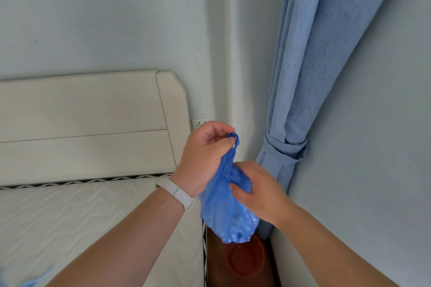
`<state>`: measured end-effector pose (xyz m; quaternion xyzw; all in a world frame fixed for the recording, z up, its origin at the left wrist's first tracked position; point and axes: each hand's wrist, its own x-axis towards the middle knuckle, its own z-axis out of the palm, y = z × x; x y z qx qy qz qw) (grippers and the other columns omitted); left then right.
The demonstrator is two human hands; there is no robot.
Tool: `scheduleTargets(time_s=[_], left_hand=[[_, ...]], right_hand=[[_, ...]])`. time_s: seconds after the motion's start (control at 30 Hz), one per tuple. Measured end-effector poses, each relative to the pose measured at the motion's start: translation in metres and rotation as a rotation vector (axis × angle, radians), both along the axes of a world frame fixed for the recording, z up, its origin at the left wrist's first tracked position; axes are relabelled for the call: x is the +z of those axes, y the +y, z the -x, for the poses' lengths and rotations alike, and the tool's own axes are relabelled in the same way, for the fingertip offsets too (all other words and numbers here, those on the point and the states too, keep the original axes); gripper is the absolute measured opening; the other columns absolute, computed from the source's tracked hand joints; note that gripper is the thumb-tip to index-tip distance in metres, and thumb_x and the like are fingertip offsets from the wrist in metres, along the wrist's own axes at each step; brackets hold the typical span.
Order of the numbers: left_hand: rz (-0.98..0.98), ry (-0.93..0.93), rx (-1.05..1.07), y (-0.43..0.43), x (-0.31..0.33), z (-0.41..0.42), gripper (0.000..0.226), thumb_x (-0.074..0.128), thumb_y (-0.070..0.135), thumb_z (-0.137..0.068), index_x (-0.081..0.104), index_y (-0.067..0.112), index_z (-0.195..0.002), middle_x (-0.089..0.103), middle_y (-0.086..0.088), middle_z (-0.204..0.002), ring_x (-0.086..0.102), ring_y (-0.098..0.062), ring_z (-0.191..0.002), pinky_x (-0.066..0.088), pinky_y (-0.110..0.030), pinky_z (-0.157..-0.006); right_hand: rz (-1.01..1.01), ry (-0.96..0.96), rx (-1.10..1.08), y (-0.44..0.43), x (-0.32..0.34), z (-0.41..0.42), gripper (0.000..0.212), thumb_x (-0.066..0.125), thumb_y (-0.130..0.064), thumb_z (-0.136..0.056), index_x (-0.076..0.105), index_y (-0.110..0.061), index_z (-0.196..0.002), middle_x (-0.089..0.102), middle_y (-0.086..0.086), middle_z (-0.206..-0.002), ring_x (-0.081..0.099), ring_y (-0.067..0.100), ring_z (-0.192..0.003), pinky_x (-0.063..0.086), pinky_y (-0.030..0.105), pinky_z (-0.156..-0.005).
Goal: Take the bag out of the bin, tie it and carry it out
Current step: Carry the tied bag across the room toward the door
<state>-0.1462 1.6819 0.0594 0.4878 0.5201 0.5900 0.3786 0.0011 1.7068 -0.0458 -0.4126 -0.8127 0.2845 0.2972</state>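
Your left hand [205, 156], with a white band [176, 191] on its wrist, is curled closed, thumb and fingertips pinching the twisted top strip of the blue bag [224, 212] and holding it up. The bag hangs from that pinch, its gathered neck between your two hands and its crumpled body drooping below them. Your right hand [256, 191] is pressed against the bag's neck from the right, fingers closed on a fold of the plastic just under the knot-like bunch. The bag hangs directly above the red bin [245, 261], clear of it, in the gap between the mattress [81, 221] and the curtain [310, 77].
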Motion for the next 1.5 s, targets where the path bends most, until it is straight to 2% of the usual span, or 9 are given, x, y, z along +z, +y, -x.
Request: scheduleTargets(time_s=[0.1, 0.3, 0.5, 0.6, 0.7, 1.0, 1.07, 1.4, 1.5], left_hand=[[-0.006, -0.008, 0.037, -0.023, 0.008, -0.006, 0.025, 0.063, -0.006, -0.081, 0.069, 0.018, -0.081, 0.068, 0.008, -0.072, 0.062, -0.009, -0.072, 0.050, -0.026, -0.072], [-0.030, 0.033, 0.157, -0.075, 0.023, -0.026, 0.026, 0.063, -0.006, -0.080, 0.069, 0.020, -0.080, 0.068, 0.004, -0.077, 0.062, -0.010, -0.074, 0.049, -0.028, -0.076], [-0.040, 0.034, 0.310, -0.137, 0.040, -0.045, 0.027, 0.061, -0.010, -0.080, 0.068, 0.016, -0.080, 0.067, 0.001, -0.076, 0.061, -0.007, -0.069, 0.050, -0.024, -0.070], [-0.042, 0.017, 0.397, -0.174, 0.047, -0.040, 0.020, 0.065, 0.000, -0.074, 0.069, 0.019, -0.080, 0.068, -0.003, -0.079, 0.062, -0.012, -0.071, 0.049, -0.024, -0.067], [-0.030, 0.002, 0.480, -0.214, 0.047, -0.036, 0.018, 0.064, 0.006, -0.070, 0.069, 0.021, -0.080, 0.068, -0.004, -0.081, 0.062, -0.014, -0.074, 0.050, -0.026, -0.070], [-0.025, 0.051, 0.684, -0.324, 0.043, -0.021, 0.023, 0.064, -0.005, -0.079, 0.069, 0.018, -0.082, 0.068, -0.003, -0.082, 0.062, -0.016, -0.079, 0.051, -0.036, -0.081], [-0.028, 0.043, 0.730, -0.349, 0.043, -0.017, 0.020, 0.065, 0.000, -0.075, 0.069, 0.019, -0.081, 0.069, -0.002, -0.081, 0.062, -0.016, -0.078, 0.051, -0.037, -0.081], [-0.014, 0.018, 0.989, -0.502, 0.034, -0.002, 0.024, 0.062, -0.008, -0.082, 0.068, 0.015, -0.084, 0.069, -0.007, -0.086, 0.062, -0.014, -0.078, 0.050, -0.026, -0.072], [-0.020, 0.009, 1.058, -0.564, 0.031, -0.005, 0.026, 0.062, -0.009, -0.082, 0.068, 0.016, -0.083, 0.069, -0.009, -0.088, 0.063, -0.018, -0.082, 0.053, -0.032, -0.077]], right_hand=[[-0.042, -0.002, 0.025, -0.016, 0.005, -0.001, 0.029, 0.055, -0.044, -0.083, 0.052, -0.035, -0.110, 0.055, -0.014, -0.102, 0.054, 0.006, -0.096, 0.050, 0.035, -0.081], [-0.082, 0.062, 0.133, -0.052, 0.019, -0.017, 0.028, 0.060, -0.034, -0.085, 0.055, -0.028, -0.112, 0.053, -0.013, -0.099, 0.054, 0.006, -0.091, 0.047, 0.027, -0.079], [-0.091, 0.099, 0.298, -0.097, 0.035, -0.005, 0.029, 0.060, -0.035, -0.083, 0.056, -0.027, -0.110, 0.053, -0.011, -0.095, 0.054, 0.012, -0.089, 0.048, 0.033, -0.076], [-0.089, 0.124, 0.395, -0.120, 0.040, 0.003, 0.025, 0.060, -0.036, -0.083, 0.056, -0.030, -0.107, 0.054, -0.011, -0.094, 0.053, 0.010, -0.089, 0.048, 0.032, -0.077], [-0.114, 0.129, 0.496, -0.145, 0.038, 0.010, 0.021, 0.057, -0.040, -0.083, 0.053, -0.035, -0.102, 0.054, -0.011, -0.092, 0.052, 0.008, -0.088, 0.049, 0.035, -0.076], [-0.193, 0.129, 0.677, -0.225, 0.029, 0.039, 0.032, 0.060, -0.041, -0.082, 0.054, -0.032, -0.113, 0.059, -0.010, -0.102, 0.057, 0.010, -0.092, 0.051, 0.034, -0.072], [-0.193, 0.128, 0.727, -0.244, 0.027, 0.049, 0.033, 0.060, -0.041, -0.082, 0.053, -0.033, -0.113, 0.059, -0.012, -0.103, 0.057, 0.010, -0.093, 0.051, 0.033, -0.073], [-0.215, 0.102, 0.994, -0.374, 0.028, 0.101, 0.032, 0.059, -0.041, -0.082, 0.055, -0.031, -0.111, 0.058, -0.013, -0.104, 0.057, 0.010, -0.091, 0.051, 0.031, -0.072], [-0.215, 0.083, 1.064, -0.428, 0.026, 0.111, 0.032, 0.057, -0.042, -0.081, 0.054, -0.033, -0.112, 0.055, -0.017, -0.103, 0.055, 0.007, -0.091, 0.049, 0.028, -0.071]])
